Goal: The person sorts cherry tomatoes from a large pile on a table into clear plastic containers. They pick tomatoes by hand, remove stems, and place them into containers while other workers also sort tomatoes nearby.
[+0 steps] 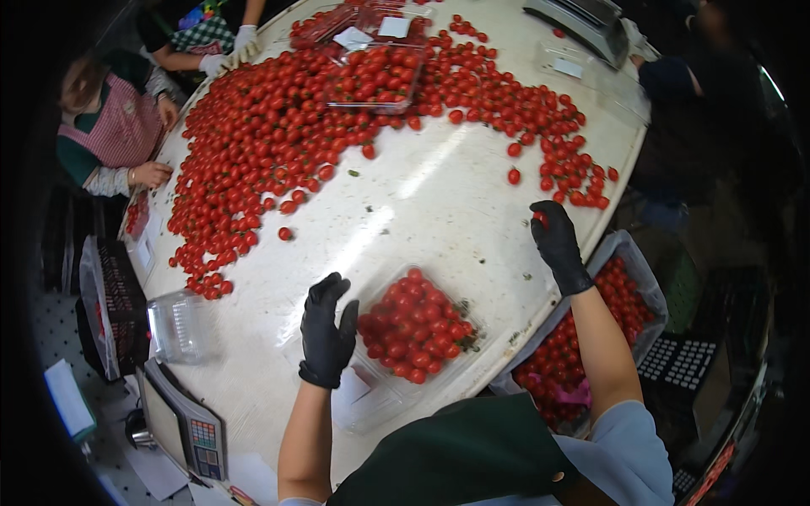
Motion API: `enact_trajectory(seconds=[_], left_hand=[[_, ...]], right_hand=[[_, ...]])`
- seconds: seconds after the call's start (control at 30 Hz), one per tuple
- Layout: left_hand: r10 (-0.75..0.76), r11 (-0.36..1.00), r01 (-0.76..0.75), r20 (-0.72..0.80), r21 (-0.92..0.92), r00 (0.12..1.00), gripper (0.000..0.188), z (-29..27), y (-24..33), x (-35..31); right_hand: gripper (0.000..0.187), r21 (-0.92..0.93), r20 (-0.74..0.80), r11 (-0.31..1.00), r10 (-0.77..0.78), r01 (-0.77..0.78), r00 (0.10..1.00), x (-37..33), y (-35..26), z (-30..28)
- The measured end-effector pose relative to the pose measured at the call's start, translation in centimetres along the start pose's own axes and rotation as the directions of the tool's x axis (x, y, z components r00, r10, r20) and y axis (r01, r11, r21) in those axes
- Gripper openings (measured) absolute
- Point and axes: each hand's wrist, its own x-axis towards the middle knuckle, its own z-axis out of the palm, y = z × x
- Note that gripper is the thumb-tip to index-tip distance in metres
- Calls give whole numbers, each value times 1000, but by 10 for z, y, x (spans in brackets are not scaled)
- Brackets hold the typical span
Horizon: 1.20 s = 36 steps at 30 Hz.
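A clear plastic clamshell box (pixel 474 352) lies in front of me, its base heaped with red cherry tomatoes (pixel 413 325). Just left of that box is my left hand (pixel 327 331) in a black glove, its thumb apart from the other fingers and nothing in its grasp. Out to the right, above the table, my right hand (pixel 558 244), also black-gloved, pinches a single cherry tomato (pixel 540 219) at the fingertips. Beyond my hands, a big pile of loose cherry tomatoes (pixel 253 152) curves across the far side of the white table (pixel 439 202).
Filled clamshells (pixel 375 78) sit amid the pile. A scale (pixel 187 422) stands at lower left near an empty clamshell (pixel 177 327); another scale (pixel 582 25) is at far right. A lined crate of tomatoes (pixel 620 304) flanks the right edge. Co-workers (pixel 118 126) stand at far left.
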Motion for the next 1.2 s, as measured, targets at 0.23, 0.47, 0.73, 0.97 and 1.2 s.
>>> enact_trajectory(seconds=[0.23, 0.47, 0.73, 0.97, 1.2], left_hand=[[-387, 865, 458, -308, 207, 869, 50, 6, -135, 61], [-305, 925, 358, -315, 125, 899, 65, 43, -147, 118], [-234, 965, 199, -217, -172, 948, 62, 42, -157, 144], [-368, 741, 360, 106, -567, 924, 38, 17, -98, 100], [-111, 795, 165, 127, -584, 986, 33, 5, 10, 5]], right_hand=[[18, 520, 517, 716, 170, -465, 839, 57, -72, 89], [48, 624, 624, 588, 23, -515, 781, 128, -149, 213], [33, 488, 843, 404, 9, -773, 537, 132, -216, 242], [27, 428, 896, 425, -78, -798, 438, 96, -215, 187], [31, 410, 886, 617, -94, -671, 455, 1, -205, 70]])
